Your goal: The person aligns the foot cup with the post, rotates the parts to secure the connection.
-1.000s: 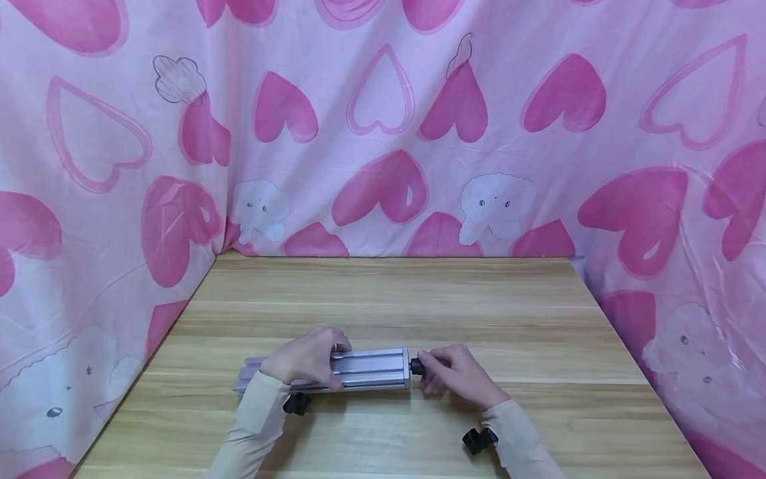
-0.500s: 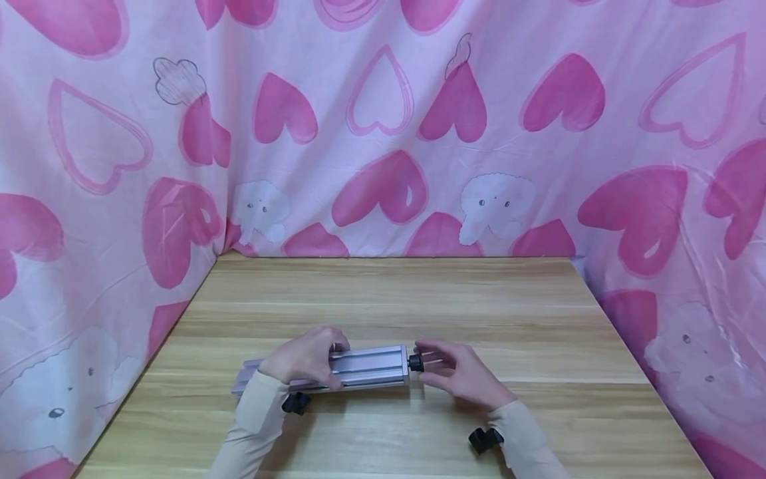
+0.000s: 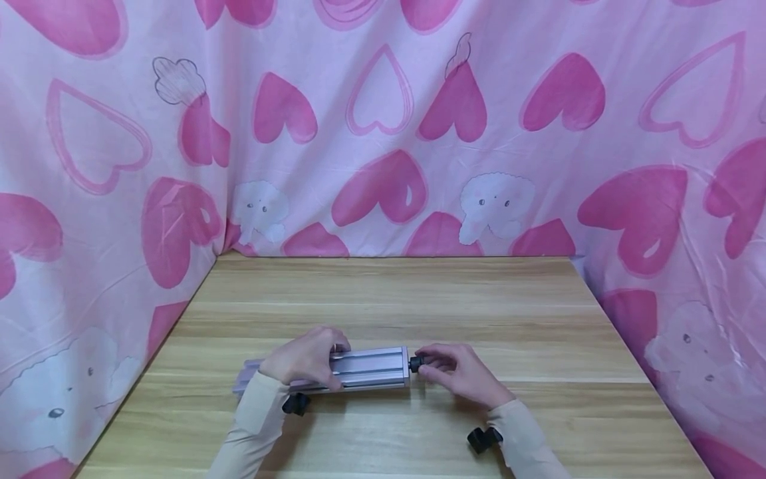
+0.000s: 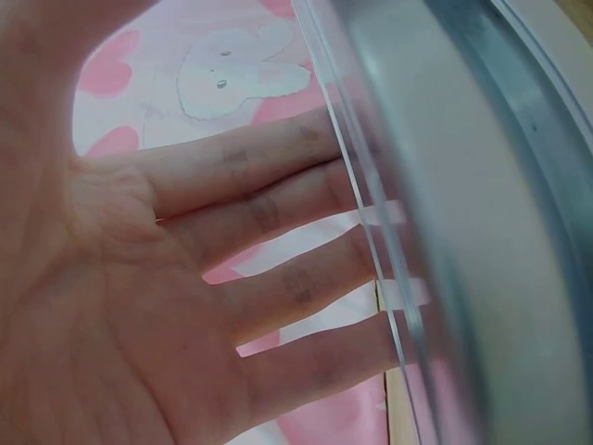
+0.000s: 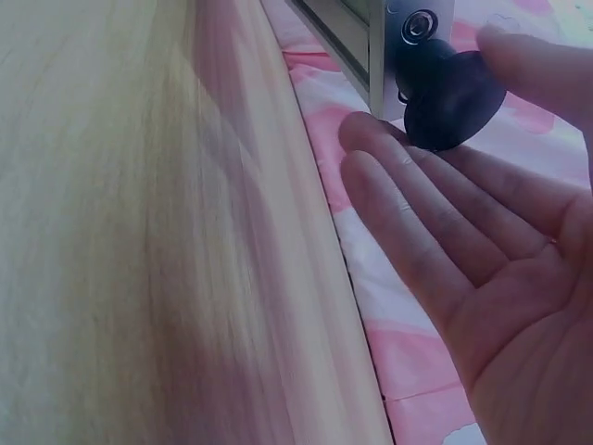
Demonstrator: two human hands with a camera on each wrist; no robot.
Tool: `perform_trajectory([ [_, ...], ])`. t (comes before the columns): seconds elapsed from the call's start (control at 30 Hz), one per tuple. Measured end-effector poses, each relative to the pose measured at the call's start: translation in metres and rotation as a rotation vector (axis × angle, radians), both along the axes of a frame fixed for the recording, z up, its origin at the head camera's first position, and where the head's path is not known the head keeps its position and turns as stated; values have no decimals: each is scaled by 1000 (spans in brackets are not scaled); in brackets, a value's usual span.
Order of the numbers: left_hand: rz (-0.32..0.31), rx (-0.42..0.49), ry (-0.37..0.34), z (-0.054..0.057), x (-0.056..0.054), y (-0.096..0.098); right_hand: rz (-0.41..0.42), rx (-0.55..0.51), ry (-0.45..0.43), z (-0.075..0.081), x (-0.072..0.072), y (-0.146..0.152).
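Observation:
A silver aluminium slide rail [image 3: 374, 367] with lengthwise grooves lies crosswise near the middle of the wooden table. My left hand [image 3: 306, 358] grips it from above, thumb on the near side, fingers over the far side. In the left wrist view the fingers [image 4: 306, 278] reach behind the grooved metal [image 4: 454, 167]. From the rail's right end plate [image 5: 422, 28] sticks out a round black knob [image 5: 454, 102]. My right hand [image 3: 459, 374] pinches this knob, thumb at one edge and the index finger across from it. The other fingers extend loosely beneath it.
The wooden table [image 3: 389, 293] runs back to a pink heart-patterned curtain [image 3: 383, 166], which also hangs along both sides. Small black devices [image 3: 296, 404] sit at both wrists, close above the table top.
My right hand let go of the knob, spread its fingers around it, and has now closed in on it again. The left hand and the rail stay nearly still.

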State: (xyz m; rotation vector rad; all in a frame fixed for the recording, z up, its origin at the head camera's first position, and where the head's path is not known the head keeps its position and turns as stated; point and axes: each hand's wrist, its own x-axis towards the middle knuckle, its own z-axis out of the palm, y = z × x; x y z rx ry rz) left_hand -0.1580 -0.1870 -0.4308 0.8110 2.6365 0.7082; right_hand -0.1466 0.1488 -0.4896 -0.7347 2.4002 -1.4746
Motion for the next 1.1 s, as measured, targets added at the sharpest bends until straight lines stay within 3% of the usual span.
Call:
perform_trajectory([
  [0.23,10,-13,4,1,1,1,-4,24,-36,1,0,-2],
  [0.47,-4,-11,20,3,2,3,46,-26,-164,2,0,-2],
  [0.67,20,-21,-10,5,3,3,9,34,-67,1,2,0],
  [0.9,21,-28,-8,6,2,3,57,-119,38,2,4,-1],
  [1.1,28,-17,-29,4,2,3,57,-145,31,3,4,-1],
])
